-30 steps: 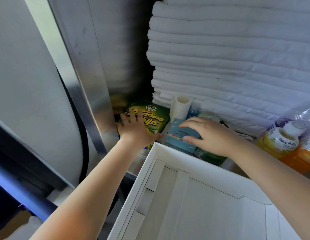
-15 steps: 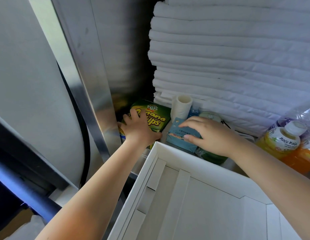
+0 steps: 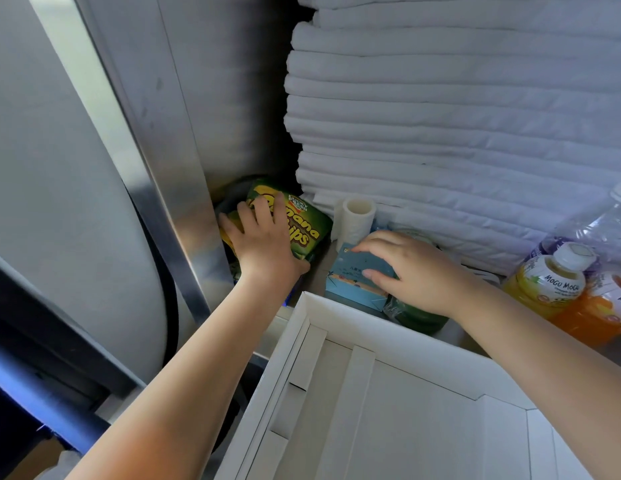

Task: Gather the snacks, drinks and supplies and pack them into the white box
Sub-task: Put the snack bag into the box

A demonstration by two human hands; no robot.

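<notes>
A green and yellow banana chips bag [image 3: 302, 223] stands tilted in the shelf's left corner, and my left hand [image 3: 264, 244] grips it from the front, fingers curled over its top. A small blue carton [image 3: 357, 282] sits just behind the white box's far rim, and my right hand [image 3: 413, 271] holds it with fingers and thumb round it. The white box [image 3: 388, 410] lies open and empty in front of me. A green round container [image 3: 416, 317] shows partly under my right hand.
A white paper roll [image 3: 354, 220] stands behind the carton. Yellow [image 3: 548, 282] and orange [image 3: 600, 313] Mogu Mogu bottles stand at the right, with a clear bottle [image 3: 610, 220] behind. Stacked white towels [image 3: 458, 116] fill the back; a metal post [image 3: 170, 188] borders the left.
My left hand has slid up the banana chips bag and tipped it more upright. My right hand stays on the blue carton.
</notes>
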